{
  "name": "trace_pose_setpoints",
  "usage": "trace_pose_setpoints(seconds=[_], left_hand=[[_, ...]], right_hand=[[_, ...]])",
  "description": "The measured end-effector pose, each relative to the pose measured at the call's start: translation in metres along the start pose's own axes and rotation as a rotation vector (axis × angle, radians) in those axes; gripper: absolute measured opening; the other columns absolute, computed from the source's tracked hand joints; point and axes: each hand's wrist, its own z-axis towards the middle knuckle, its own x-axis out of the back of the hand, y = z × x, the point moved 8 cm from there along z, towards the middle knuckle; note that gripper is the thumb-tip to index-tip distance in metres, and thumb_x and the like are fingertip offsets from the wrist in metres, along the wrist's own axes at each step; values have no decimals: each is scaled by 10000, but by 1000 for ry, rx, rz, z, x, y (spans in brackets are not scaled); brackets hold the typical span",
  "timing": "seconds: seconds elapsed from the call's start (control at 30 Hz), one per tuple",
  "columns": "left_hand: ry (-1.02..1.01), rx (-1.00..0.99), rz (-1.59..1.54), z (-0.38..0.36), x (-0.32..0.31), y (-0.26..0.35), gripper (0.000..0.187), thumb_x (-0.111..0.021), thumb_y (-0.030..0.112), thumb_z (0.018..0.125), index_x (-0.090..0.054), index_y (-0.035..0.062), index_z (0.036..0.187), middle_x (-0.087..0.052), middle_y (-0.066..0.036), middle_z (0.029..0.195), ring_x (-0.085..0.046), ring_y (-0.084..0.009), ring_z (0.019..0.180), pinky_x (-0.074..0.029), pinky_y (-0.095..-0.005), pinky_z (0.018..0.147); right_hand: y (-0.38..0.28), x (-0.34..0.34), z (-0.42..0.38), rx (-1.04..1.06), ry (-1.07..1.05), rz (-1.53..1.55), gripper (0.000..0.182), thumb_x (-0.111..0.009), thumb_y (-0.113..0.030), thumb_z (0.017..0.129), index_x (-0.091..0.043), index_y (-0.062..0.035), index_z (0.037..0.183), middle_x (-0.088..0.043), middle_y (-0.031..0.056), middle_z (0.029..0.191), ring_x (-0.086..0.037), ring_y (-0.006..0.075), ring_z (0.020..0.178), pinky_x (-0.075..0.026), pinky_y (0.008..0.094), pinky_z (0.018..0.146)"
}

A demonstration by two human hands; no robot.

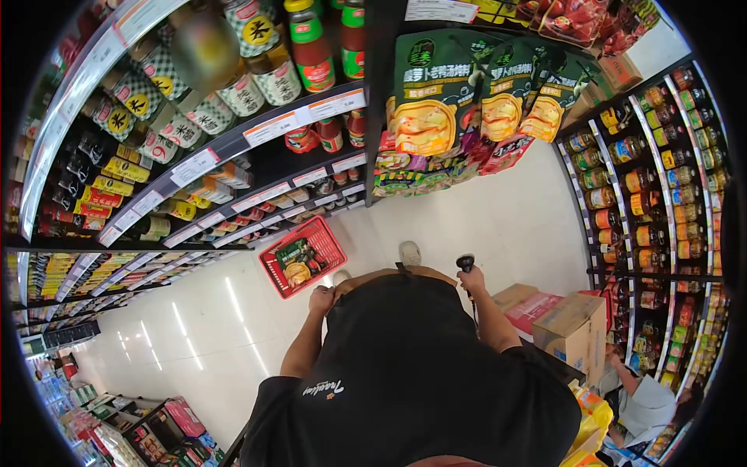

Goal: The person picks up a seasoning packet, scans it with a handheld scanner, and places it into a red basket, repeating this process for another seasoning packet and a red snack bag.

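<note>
My left hand (321, 300) hangs beside my body, its fingers curled, near the lower right corner of a red shopping basket (334, 233). What it holds, if anything, is hidden. The basket stands on the floor with a green food pouch (294, 253) and other packs inside. On the other side of my body, my right hand (470, 282) is closed around the grip of a black handle (465, 263), from which a thin dark shaft or strap runs down. No shelf item touches either hand.
Shelves of bottles and jars (272, 82) curve along the left. Large green pouches (424, 93) hang ahead. Jar shelves (642, 187) line the right side, with cardboard boxes (572, 327) stacked near my right arm. Another person (642, 401) is at the lower right.
</note>
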Motion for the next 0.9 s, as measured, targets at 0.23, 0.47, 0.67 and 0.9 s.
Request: trace_pose_setpoints(seconds=[0.23,0.47,0.67,0.9], left_hand=[[169,-476,-185,-6,16,228,310,-589,298,867,-644,24,1004,-681,-174,871,-672,-320,840,-518,-386,754],[4,-1040,-409,-113,25,519,256,-605,194,903,-606,-1,1068,-671,-127,950,-653,-219,873,-509,-323,781],[87,-1143,-491,-172,44,656,384,-631,219,875,-536,-11,1168,-646,-171,1025,-638,-270,957,-500,-358,818],[497,-1252,-553,-161,58,731,449,-641,220,856,-492,-52,1181,-632,-195,1052,-623,-302,966,-490,-388,812]], right_hand=[[24,7,78,164,-70,-252,501,-692,-401,668,-668,39,907,-679,228,843,-671,353,852,-513,420,755],[25,77,94,73,16,-295,433,-661,-331,646,-656,54,843,-663,267,847,-660,380,875,-513,428,778],[51,115,102,-20,-14,-87,294,-663,-236,683,-615,53,668,-614,164,562,-636,266,518,-514,370,541],[70,97,118,79,-46,-150,354,-641,-304,721,-655,45,780,-666,220,753,-670,368,763,-511,435,683]])
